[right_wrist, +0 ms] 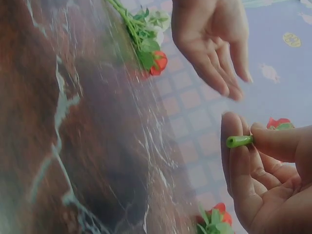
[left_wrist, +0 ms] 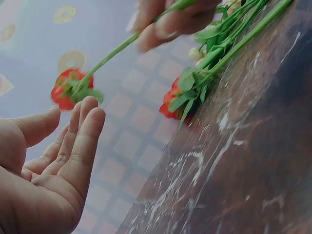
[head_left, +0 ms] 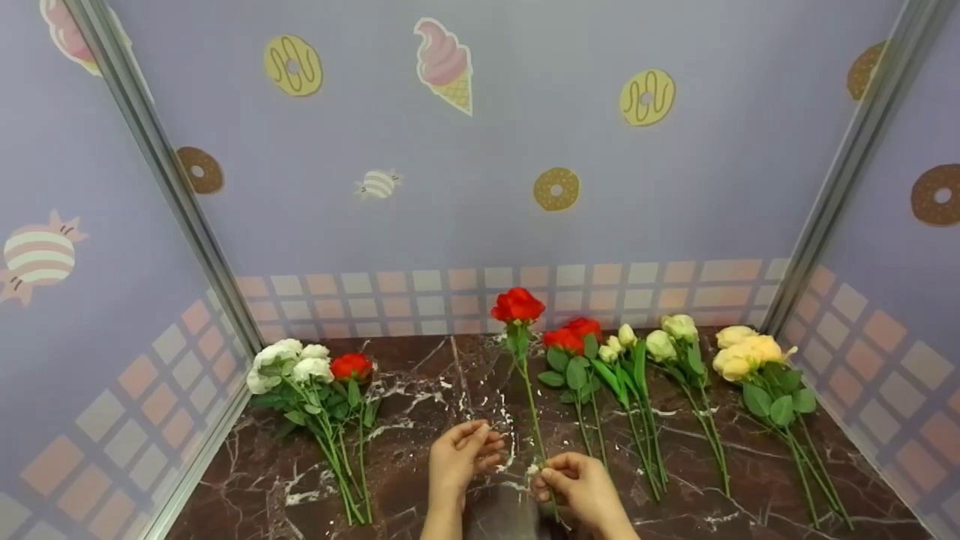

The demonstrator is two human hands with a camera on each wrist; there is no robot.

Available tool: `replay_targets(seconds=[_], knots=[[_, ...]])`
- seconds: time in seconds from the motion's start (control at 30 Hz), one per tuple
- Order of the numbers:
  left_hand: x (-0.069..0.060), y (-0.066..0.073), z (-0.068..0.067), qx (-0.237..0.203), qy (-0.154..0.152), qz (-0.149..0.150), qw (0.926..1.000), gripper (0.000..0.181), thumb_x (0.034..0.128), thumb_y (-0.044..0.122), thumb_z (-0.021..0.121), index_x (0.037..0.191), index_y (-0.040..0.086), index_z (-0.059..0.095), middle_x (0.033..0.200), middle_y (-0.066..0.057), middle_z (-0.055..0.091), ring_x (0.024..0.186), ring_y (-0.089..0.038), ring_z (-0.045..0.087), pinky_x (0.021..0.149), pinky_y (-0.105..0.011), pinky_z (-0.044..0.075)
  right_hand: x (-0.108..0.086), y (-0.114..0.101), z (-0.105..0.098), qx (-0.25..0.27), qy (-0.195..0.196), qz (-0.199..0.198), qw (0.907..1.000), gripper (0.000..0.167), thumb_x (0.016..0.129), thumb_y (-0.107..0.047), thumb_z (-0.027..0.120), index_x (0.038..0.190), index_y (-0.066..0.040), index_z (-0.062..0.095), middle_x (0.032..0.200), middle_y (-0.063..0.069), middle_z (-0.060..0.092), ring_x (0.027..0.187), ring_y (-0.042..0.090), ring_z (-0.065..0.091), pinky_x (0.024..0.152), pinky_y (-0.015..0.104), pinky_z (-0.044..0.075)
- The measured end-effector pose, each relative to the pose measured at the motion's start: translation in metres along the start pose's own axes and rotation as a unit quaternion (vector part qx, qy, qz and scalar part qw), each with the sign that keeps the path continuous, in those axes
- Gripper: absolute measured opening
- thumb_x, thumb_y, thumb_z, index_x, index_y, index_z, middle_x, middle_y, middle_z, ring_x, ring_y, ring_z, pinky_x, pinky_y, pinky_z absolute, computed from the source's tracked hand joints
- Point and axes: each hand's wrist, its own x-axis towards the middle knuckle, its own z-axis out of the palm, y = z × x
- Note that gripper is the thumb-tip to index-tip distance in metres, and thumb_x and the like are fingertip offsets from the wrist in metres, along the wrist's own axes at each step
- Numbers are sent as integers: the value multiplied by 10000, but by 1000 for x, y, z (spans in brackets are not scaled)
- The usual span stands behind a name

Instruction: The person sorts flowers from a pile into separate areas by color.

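Note:
A single red rose stands nearly upright above the table, its long green stem pinched low down between the thumb and fingers of my right hand. In the right wrist view the cut end of the stem pokes out past those fingertips. My left hand hovers to the left of the stem, apart from it, with nothing in it. Its fingers are loosely extended in the left wrist view, the rose's bloom appearing beyond them.
White flowers and another red rose lie at left on the dark marbled table. Rightward lie red roses, pale buds, greenish-white flowers and yellow flowers. Patterned walls enclose the table.

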Motion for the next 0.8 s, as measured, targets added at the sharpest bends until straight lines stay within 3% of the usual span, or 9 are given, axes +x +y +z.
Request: replay_targets(seconds=[0.17,0.3,0.4,0.5,0.57,0.6,0.7,0.8], knots=[[3,5,-19,-159,353,91,9992,343,1011,83,648,1256,-151,592,901,-78,784,799,-150,772,745,-307,658,1,1,-12,-431,450,100,9980,161,980,-7,645,1044,139,661,859,134,769,704,181,746,636,281,614],[8,9,-35,-76,770,129,9969,315,1017,83,641,1236,-142,608,888,-72,783,793,-152,769,734,-313,659,2,1,-19,-979,980,89,9903,155,958,-35,685,1017,107,701,817,88,745,693,186,706,605,273,566],[14,15,-46,175,1041,249,9941,307,1018,76,638,1227,-147,608,903,-104,780,791,-142,760,732,-321,660,4,3,-24,-1402,1370,37,9806,136,937,-49,715,982,79,723,783,44,704,674,147,620,580,261,505],[22,23,-59,739,1326,463,9873,323,1018,72,635,1235,-166,601,963,-191,771,821,-174,756,739,-323,659,6,5,-29,-1682,1589,44,9729,117,927,-50,730,957,62,735,782,48,688,658,135,576,574,264,498],[28,28,-69,1410,1580,549,9758,326,1023,93,635,1242,-147,620,1019,-238,759,853,-240,756,737,-337,655,6,7,-32,-1801,1651,126,9696,113,930,-51,728,957,58,736,788,52,689,657,131,579,573,274,502],[30,31,-74,1852,1731,561,9657,324,1026,116,635,1243,-124,635,1053,-243,754,886,-271,750,747,-355,648,6,8,-34,-1840,1661,156,9687,115,932,-49,724,959,62,734,790,57,690,656,131,582,573,279,504],[35,37,-91,3061,2088,531,9273,328,1037,177,625,1256,-64,660,1158,-256,726,1017,-382,711,830,-449,609,6,10,-41,-1934,1731,171,9656,111,927,-34,720,947,74,730,785,73,687,662,128,580,579,275,501],[39,40,-104,3814,2241,398,8959,376,1042,189,611,1323,-61,611,1268,-289,653,1130,-447,639,938,-549,541,5,11,-47,-2088,1837,108,9605,112,917,-24,723,936,86,724,777,87,686,659,123,588,580,271,506]])
